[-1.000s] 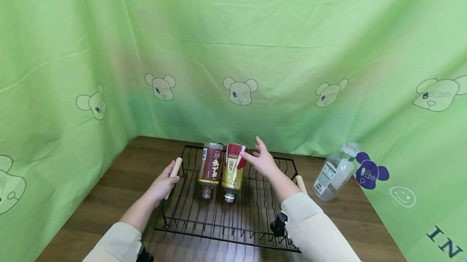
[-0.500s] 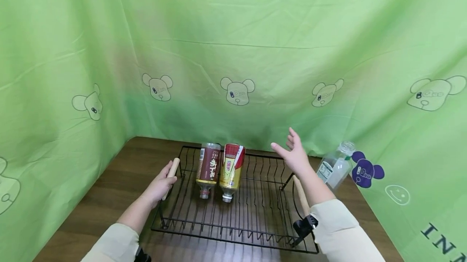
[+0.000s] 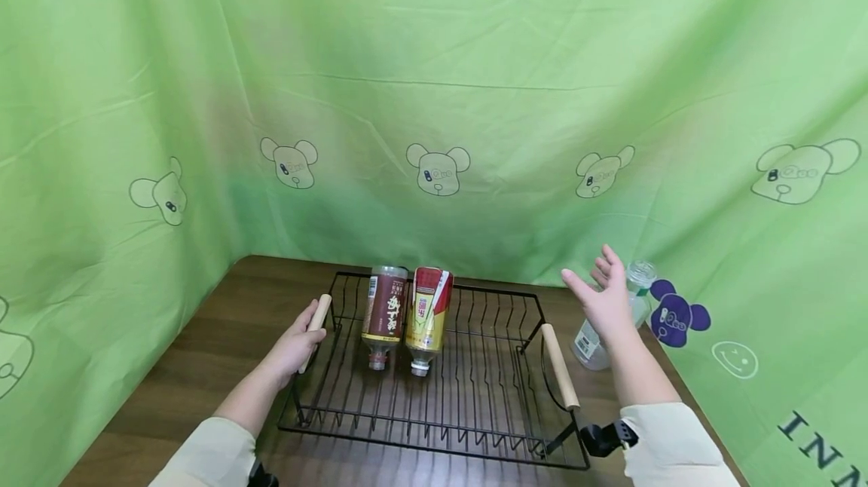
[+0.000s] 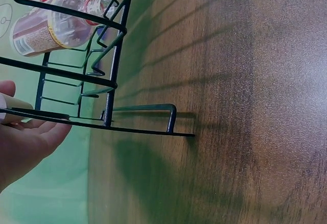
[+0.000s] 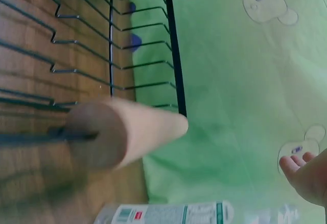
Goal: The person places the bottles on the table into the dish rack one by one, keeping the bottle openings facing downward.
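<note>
My left hand (image 3: pixel 294 351) grips the left wooden handle (image 3: pixel 322 313) of a black wire dish rack (image 3: pixel 434 448). In the left wrist view the fingers (image 4: pixel 43 134) curl around that handle beside the frame. Two plastic bottles lie side by side on the rack, necks toward me: one with a brown label (image 3: pixel 386 310), one with a red and yellow label (image 3: pixel 429 313). To the right of the rack, my right hand (image 3: pixel 606 298) is held up with fingers spread and holds nothing. It partly covers a clear bottle (image 3: pixel 588 344) with a white label standing on the table.
The rack's right wooden handle (image 3: pixel 559 366) is free, close to my right wrist. The brown wooden table (image 3: pixel 203 366) ends at a green curtain (image 3: pixel 434 80) with bear prints, which hangs behind and along both sides.
My right hand has moved right, from beside the red and yellow bottle, past the right handle, to in front of the clear bottle. The left hand keeps its grip on the handle.
</note>
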`<state>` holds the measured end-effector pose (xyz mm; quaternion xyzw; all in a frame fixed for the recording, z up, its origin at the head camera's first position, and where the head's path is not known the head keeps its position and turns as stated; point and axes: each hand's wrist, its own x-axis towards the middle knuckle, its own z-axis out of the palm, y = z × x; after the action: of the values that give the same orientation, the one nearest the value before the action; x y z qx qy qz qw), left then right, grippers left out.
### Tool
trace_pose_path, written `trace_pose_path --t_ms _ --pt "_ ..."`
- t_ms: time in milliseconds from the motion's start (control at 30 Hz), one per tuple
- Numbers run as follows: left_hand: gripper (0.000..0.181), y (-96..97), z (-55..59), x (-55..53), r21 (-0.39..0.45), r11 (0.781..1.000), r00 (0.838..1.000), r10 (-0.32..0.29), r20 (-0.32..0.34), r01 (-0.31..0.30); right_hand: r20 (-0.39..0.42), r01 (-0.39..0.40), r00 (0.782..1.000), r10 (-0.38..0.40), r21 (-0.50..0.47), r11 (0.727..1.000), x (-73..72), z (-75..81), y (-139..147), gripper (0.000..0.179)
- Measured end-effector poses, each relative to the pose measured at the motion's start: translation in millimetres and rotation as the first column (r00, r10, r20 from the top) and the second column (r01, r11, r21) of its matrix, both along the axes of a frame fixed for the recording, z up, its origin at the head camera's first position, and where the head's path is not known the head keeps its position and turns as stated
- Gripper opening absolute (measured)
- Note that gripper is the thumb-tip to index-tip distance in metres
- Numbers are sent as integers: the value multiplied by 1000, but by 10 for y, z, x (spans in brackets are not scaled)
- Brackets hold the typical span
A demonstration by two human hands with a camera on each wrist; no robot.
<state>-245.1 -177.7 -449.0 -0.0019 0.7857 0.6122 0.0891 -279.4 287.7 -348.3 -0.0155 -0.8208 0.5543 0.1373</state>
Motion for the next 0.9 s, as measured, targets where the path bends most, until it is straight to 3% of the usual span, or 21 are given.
trace_pose_path --t_ms 167,433,900 --pt "70 -2 -5 -3 2 1000 1000 -2 2 2 -1 104 995 -104 -18 994 102 -52 163 95" --pt "70 -16 -9 -10 6 1000 1000 7 11 -7 -17 282 959 -282 -16 959 181 -223 488 94" --pt "71 -14 -32 -17 -5 1000 1000 3 7 -3 15 360 932 -361 58 931 15 -747 794 97"
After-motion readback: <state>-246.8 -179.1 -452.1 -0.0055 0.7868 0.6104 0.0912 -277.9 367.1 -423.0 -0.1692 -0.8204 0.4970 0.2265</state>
